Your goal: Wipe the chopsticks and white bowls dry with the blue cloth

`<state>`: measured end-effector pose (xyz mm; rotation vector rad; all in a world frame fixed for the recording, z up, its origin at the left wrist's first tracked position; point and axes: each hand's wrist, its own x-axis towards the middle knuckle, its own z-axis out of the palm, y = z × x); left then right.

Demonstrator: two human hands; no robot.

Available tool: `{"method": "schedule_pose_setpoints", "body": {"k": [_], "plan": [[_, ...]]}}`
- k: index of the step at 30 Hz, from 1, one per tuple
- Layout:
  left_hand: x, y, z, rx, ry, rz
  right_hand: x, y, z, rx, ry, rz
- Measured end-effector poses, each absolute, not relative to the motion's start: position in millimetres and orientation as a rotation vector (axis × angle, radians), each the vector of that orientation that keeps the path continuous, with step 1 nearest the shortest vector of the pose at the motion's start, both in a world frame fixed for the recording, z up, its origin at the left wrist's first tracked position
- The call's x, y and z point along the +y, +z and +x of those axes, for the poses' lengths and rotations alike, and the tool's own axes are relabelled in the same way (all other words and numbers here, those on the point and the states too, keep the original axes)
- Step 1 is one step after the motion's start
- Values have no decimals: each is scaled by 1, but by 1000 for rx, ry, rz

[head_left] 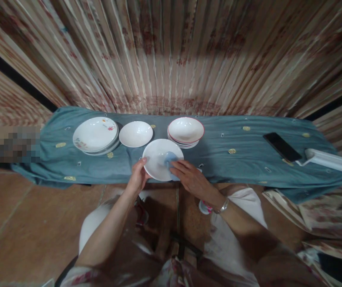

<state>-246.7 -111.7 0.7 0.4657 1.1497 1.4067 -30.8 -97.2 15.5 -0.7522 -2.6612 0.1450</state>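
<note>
A white shallow bowl (pixel 154 159) is tilted toward me at the front edge of the table. My left hand (pixel 138 175) grips its left rim, the thumb on top and the fingers underneath. Against the inside of the bowl, my right hand (pixel 191 179) presses a light blue cloth (pixel 169 158), its fingers closed over it. Just behind stand a white bowl (pixel 135 134) and a stack of red-rimmed bowls (pixel 185 129). Farther left is a stack of white plates (pixel 94 133) with a floral pattern.
A teal patterned cloth (pixel 233 167) covers the narrow table. On its right lie a black phone (pixel 282 146) and a white elongated object (pixel 330 160). Pleated curtains (pixel 171 59) hang directly behind the table. Tiled floor (pixel 6 207) shows below.
</note>
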Motion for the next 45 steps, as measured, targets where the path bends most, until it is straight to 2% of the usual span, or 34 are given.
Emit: {"method": "schedule_pose_setpoints", "body": {"k": [5,12,18,31,39,42,45], "plan": [[-113,4,-250,1157,1368,480,-89,14,-24,-2659,104,-805],[-114,-4,-254,1146,1311,508,-102,32,-28,-2674,226,-606],[-119,-5,-249,1120,1228,475,-121,41,-29,-2684,187,-503],[-121,-10,-251,1121,1118,603,-122,40,-30,-2700,144,-595],[-132,13,-262,1407,1220,1378,-111,34,-19,-2546,678,-615],[-140,34,-256,1313,1131,1674,-109,43,-15,-2506,958,-675],[-146,49,-246,1238,974,1681,-104,50,-11,-2448,1287,-777]]}}
